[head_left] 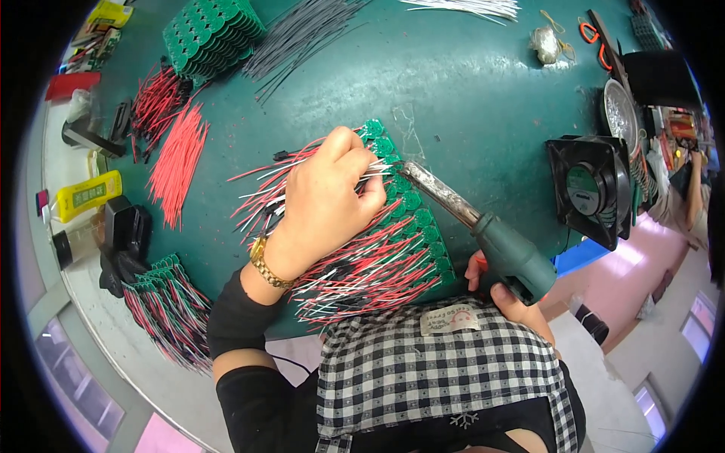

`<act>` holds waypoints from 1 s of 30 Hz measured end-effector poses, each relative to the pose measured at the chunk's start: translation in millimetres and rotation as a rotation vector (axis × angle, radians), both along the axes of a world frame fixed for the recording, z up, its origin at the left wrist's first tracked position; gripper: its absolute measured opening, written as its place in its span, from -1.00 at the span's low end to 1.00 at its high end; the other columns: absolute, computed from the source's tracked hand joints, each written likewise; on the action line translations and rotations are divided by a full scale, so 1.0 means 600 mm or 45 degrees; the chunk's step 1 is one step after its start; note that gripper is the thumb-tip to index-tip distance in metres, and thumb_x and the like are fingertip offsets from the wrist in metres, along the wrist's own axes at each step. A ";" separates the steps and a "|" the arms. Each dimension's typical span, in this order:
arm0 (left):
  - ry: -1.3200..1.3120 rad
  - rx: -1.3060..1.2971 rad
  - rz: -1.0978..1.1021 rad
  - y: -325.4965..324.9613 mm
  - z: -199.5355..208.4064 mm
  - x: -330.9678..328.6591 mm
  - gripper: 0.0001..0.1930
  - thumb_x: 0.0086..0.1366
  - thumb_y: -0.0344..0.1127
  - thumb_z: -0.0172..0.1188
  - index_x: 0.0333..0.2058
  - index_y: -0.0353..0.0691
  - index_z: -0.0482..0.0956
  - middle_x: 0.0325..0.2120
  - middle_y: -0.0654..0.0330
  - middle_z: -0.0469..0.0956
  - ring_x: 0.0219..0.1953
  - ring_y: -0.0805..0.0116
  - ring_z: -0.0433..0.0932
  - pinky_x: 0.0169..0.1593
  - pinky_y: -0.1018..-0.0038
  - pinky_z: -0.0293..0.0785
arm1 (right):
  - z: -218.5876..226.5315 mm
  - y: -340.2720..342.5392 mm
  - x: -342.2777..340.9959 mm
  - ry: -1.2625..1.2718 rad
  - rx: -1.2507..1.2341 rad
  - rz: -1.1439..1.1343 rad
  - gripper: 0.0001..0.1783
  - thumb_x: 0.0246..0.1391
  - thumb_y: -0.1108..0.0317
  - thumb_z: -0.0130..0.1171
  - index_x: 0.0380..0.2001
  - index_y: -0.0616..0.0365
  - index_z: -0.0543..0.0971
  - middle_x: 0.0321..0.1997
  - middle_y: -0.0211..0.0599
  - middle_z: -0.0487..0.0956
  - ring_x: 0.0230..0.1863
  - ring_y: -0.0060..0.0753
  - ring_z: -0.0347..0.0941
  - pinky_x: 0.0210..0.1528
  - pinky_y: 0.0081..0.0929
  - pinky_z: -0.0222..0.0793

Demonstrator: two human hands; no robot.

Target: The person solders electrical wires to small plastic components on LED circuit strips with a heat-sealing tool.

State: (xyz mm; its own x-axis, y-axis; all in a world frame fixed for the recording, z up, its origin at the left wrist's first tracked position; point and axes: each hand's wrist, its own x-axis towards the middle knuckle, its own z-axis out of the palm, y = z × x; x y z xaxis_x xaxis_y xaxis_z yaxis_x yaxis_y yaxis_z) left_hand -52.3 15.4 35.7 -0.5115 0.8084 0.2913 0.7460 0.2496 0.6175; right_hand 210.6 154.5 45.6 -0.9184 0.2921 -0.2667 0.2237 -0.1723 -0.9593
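My left hand (328, 192), with a gold watch at the wrist, pinches white wires (376, 167) over a strip of round green circuit boards (423, 219). Many red, white and black wires (370, 272) fan out leftward from the boards, partly under this hand. From the right, my right hand (512, 302) grips a soldering iron (513, 253) by its dark green handle. The iron's metal tip comes close to the wire ends at the strip's edge; whether it touches cannot be made out. Most of the right hand is hidden behind the handle.
A stack of green circuit boards (208, 34), grey wires (302, 38) and red wires (180, 162) lie at the far left. More wired boards (168, 302) sit at the near left. A black fan (590, 189), a metal dish (621, 117) and orange-handled scissors (589, 32) are at the right.
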 end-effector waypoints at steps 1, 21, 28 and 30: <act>-0.002 -0.002 -0.001 -0.001 0.000 0.000 -0.86 -0.09 -0.46 0.29 -0.52 -0.26 0.49 -0.46 0.20 0.42 -0.53 0.22 0.50 -0.52 0.36 0.42 | 0.002 0.000 0.000 -0.061 -0.002 0.000 -0.34 0.01 -0.12 0.22 0.00 0.18 0.44 -0.26 -0.16 0.46 -0.36 -0.39 0.42 -0.31 -0.43 0.39; 0.017 0.029 -0.028 0.000 -0.003 -0.001 -0.88 -0.10 -0.52 0.28 -0.51 -0.28 0.54 -0.49 0.20 0.44 -0.55 0.29 0.46 -0.48 0.45 0.39 | 0.019 -0.014 0.008 0.002 -0.092 -0.082 -0.36 0.08 -0.04 0.13 0.05 0.23 0.36 -0.22 -0.28 0.47 -0.30 -0.51 0.44 -0.17 -0.46 0.40; 0.005 0.003 -0.016 -0.001 0.000 0.003 -0.91 -0.07 -0.50 0.26 -0.51 -0.28 0.54 -0.48 0.20 0.45 -0.56 0.28 0.46 -0.49 0.44 0.39 | -0.010 -0.012 0.024 0.153 -0.022 -0.053 -0.45 0.08 0.05 0.12 0.00 0.26 0.40 -0.23 -0.30 0.49 -0.33 -0.52 0.45 -0.19 -0.47 0.40; 0.051 -0.070 -0.038 -0.001 0.002 0.002 -0.91 0.00 -0.50 0.23 -0.45 -0.28 0.55 -0.47 0.16 0.45 -0.50 0.23 0.49 -0.43 0.42 0.42 | -0.012 -0.008 0.023 0.151 0.013 -0.050 -0.47 0.08 0.09 0.12 0.00 0.26 0.40 -0.23 -0.29 0.50 -0.34 -0.52 0.46 -0.19 -0.48 0.41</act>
